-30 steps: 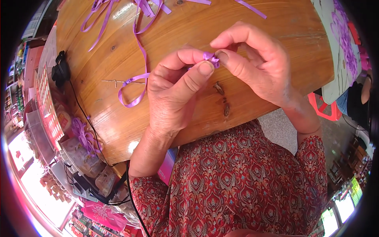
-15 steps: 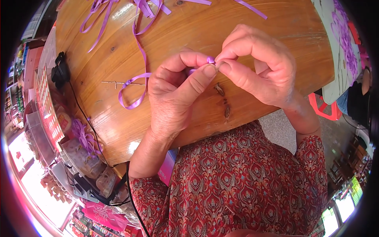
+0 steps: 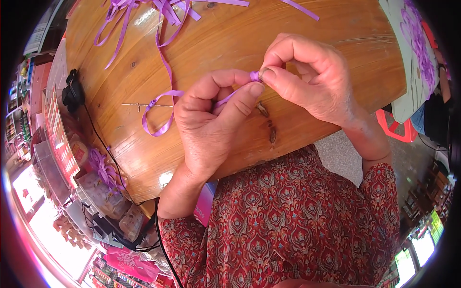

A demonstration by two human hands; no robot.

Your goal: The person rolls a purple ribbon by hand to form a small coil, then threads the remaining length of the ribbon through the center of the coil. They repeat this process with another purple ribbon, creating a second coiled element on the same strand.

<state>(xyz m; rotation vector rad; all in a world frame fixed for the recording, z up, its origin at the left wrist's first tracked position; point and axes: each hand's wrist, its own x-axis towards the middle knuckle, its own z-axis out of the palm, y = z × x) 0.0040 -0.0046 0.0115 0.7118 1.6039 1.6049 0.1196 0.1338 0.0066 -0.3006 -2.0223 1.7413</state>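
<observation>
Between my two hands is a purple ribbon (image 3: pixel 224 101), bunched into a small knot or fold at the fingertips. My left hand (image 3: pixel 206 117) pinches it between thumb and forefinger, and a strip of it runs across the palm side. The right hand (image 3: pixel 312 79) is closed in a pinch at the knot's right side, thumb against forefinger. Left of my left hand, a ribbon loop (image 3: pixel 157 133) with a small knot lies on the wooden table (image 3: pixel 331 29), its tail running up to more ribbon. Beside the loop rests a thin metal pin-like tool (image 3: pixel 138 105).
Several purple ribbon strips (image 3: pixel 126 6) lie at the table's far side. A black cable with a dark clip-like object (image 3: pixel 72 91) follows the left edge, near a bundle of purple ribbon (image 3: pixel 102 168). At right are a white board (image 3: pixel 408 103) with purple ribbon and a red stool (image 3: pixel 401 131).
Both hands have shifted slightly left. The right fingertips have closed in on the ribbon knot, and more of the strip shows in my left hand.
</observation>
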